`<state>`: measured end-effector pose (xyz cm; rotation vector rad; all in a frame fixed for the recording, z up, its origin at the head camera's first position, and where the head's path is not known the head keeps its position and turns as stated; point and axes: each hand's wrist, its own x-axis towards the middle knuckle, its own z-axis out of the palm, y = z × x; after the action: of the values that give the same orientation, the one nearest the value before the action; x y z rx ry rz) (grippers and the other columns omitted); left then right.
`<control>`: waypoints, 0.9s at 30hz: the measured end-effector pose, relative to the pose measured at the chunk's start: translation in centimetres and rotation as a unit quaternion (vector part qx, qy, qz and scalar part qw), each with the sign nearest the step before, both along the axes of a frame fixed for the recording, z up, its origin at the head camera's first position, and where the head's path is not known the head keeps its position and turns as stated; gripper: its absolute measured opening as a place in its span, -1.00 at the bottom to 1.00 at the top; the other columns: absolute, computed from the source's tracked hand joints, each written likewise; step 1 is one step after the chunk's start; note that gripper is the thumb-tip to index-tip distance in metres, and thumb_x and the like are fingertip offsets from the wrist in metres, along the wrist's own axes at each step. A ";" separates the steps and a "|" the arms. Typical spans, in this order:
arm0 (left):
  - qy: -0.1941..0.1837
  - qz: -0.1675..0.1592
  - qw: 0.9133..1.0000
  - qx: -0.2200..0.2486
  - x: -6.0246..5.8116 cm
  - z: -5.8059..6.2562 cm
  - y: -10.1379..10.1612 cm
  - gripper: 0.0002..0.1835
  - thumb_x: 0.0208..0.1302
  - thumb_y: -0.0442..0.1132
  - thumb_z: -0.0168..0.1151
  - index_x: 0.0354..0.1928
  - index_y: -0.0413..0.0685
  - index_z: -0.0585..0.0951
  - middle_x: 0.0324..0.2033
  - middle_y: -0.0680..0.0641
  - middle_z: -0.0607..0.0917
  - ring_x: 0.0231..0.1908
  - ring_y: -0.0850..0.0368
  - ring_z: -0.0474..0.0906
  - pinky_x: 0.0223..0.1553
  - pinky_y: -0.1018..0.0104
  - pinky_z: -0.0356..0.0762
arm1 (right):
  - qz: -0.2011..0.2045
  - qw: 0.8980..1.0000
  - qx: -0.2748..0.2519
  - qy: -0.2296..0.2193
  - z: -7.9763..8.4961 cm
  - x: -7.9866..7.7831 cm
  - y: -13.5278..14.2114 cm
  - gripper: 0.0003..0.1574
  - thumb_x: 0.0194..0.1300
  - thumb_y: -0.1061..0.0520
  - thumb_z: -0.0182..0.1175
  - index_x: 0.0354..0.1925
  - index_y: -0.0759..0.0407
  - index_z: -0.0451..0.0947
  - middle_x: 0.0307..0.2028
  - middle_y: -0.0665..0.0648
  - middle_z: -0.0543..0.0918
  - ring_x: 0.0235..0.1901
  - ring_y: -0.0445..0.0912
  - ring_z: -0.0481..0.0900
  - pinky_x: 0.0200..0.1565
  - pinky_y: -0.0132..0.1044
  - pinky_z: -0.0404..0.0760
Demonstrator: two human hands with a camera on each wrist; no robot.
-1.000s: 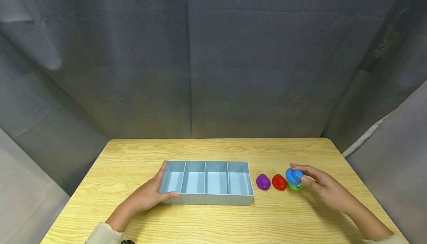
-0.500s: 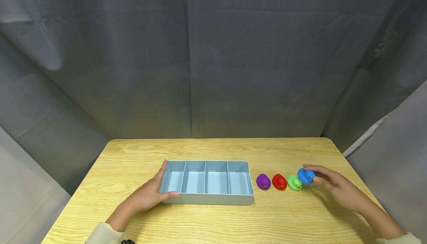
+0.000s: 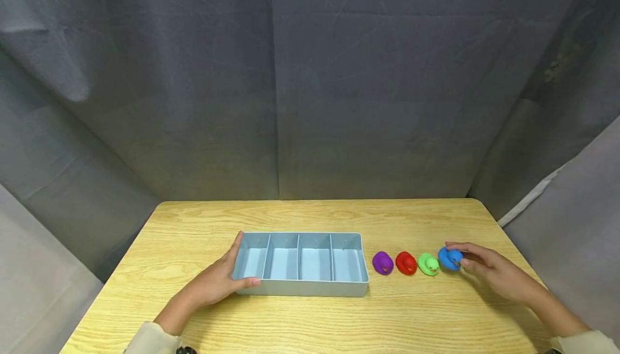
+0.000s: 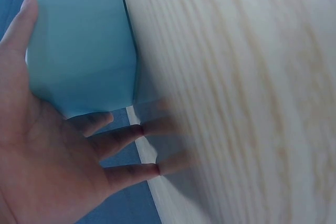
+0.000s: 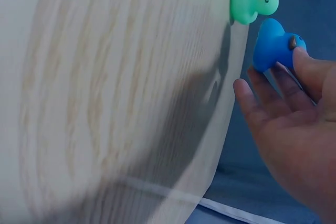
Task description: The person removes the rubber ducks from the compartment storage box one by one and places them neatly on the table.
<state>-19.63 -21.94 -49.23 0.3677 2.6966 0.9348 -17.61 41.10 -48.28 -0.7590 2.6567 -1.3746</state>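
My right hand (image 3: 494, 274) pinches a blue rubber duck (image 3: 450, 259) between thumb and fingers, low over the table. In the right wrist view the thumb is at the head of that blue duck (image 5: 273, 45). A green duck (image 3: 428, 264) stands just left of it, followed by a red duck (image 3: 406, 263) and a purple duck (image 3: 382, 263) in one row. My left hand (image 3: 215, 281) grips the left end of a light blue tray (image 3: 310, 288) with several compartments, thumb on its front wall and a finger at the back corner. All compartments are bare.
Both the tray and the ducks are on a wooden table (image 3: 310, 324). Grey curtains (image 3: 310, 101) hang behind it and along both sides. The purple duck is a short gap away from the tray's right end.
My right hand has carried the blue duck rightward and down, from over the green duck to beside it. The left hand and the tray stay put.
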 end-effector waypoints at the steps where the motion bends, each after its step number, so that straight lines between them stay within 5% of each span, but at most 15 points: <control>1: 0.000 0.000 1.000 0.001 0.0 0.0 0.0 0.32 0.22 0.42 0.32 0.63 0.34 -0.46 0.61 -0.31 -0.10 0.52 -0.40 0.07 0.44 -0.34 0.15 | 0.001 1.000 0.001 0.001 -0.1 -0.1 0.1 -0.52 0.59 0.31 0.03 0.36 0.49 0.38 0.30 -0.45 0.42 0.27 -0.57 0.35 0.11 -0.70 0.40; 18: 0.002 0.002 1.000 -0.004 0.1 0.1 0.0 0.32 0.22 0.40 0.33 0.63 0.33 -0.46 0.60 -0.34 -0.08 0.51 -0.42 0.10 0.40 -0.36 0.19 | 0.051 0.999 0.000 -0.020 -1.0 -0.8 1.0 -0.51 0.56 0.36 0.03 0.33 0.63 0.31 0.31 -0.53 0.34 0.25 -0.58 0.35 0.06 -0.62 0.51; 27: -0.001 0.003 1.000 0.002 0.1 0.1 0.0 0.32 0.21 0.42 0.32 0.63 0.33 -0.46 0.60 -0.34 -0.08 0.51 -0.42 0.09 0.42 -0.35 0.17 | 0.045 0.998 0.004 -0.033 -1.2 -1.0 1.2 -0.49 0.57 0.33 0.05 0.34 0.62 0.32 0.30 -0.54 0.33 0.25 -0.61 0.31 0.06 -0.62 0.51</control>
<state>-19.49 -21.92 -49.14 0.3602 2.6952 0.9407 -18.63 42.31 -49.53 -0.8066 2.5431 -1.3436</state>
